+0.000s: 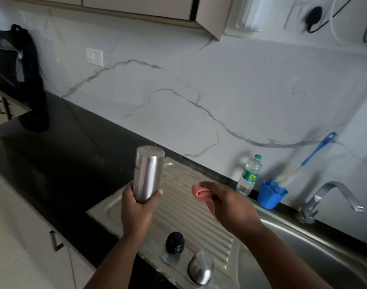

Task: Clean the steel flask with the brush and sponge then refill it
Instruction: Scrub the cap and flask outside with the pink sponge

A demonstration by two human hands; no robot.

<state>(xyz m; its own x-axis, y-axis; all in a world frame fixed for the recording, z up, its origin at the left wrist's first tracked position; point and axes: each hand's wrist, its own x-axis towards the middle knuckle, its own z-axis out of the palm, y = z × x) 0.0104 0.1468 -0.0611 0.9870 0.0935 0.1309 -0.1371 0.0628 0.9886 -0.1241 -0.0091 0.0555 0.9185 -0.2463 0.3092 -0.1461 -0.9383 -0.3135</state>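
Centre of the frame: cylindrical brushed-steel flask (148,176) held inverted, flat base up, mouth end buried in the left hand (136,207), fingers and thumb wrapped round the lower body. Long axis close to upright, leaning slightly toward the upper right. Just right of it, apart from the steel: right hand (230,207), fingers curled round a folded pink sponge cloth (201,193), the fold poking out toward the flask.

Key relation: sponge level with the lower third of the flask, a short gap between them, so the right hand clearly nearer for wiping; probably the outer wall next, stroked along the long axis while the left hand turns the body.

Below the hands, on the ribbed steel drainboard (178,209): round black inner stopper (174,243) and domed steel cap (200,267), side by side near the bottom edge, clear of the hands. Open room above the drainboard for the wipe; black stone counter (53,163) to the left, steel sink basin (303,247) at lower right.

Right of centre against the marble wall: clear plastic water bottle with green cap (249,176), just beside it a blue plastic holder (271,193) with a blue-handled bottle brush (315,152) leaning out. Chrome tap (332,199) at far right. Refill not yet begun, judging by the inverted flask.
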